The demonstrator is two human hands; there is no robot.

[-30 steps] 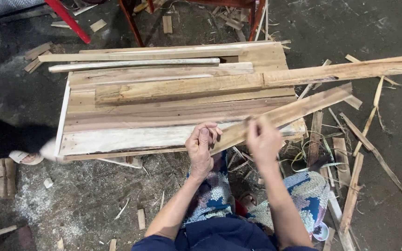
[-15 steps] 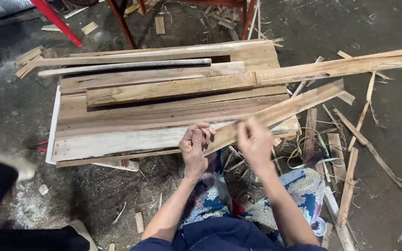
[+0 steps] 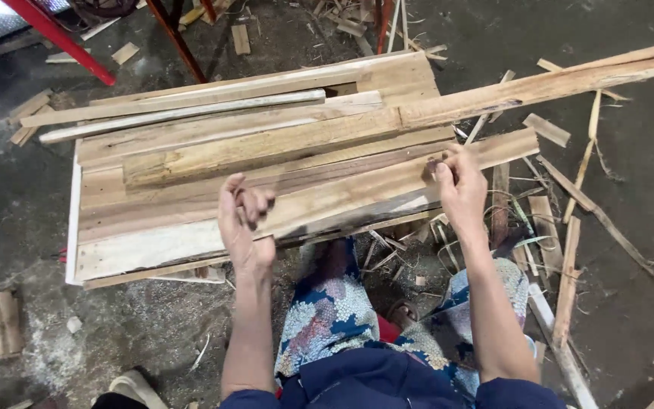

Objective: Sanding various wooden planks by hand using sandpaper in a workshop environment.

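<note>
Right now, the left hand sits in the middle of the frame with its fingers curled loosely on the long pale plank, and to its right the right hand pinches that plank's top edge. It lies slanted on the front of the wood stack. It looks only half placed, so the lining up seems left to do.

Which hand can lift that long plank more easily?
Probably the right hand: its fingers already pinch the plank near its far end. The left hand only rests curled against the plank's near edge.
</note>
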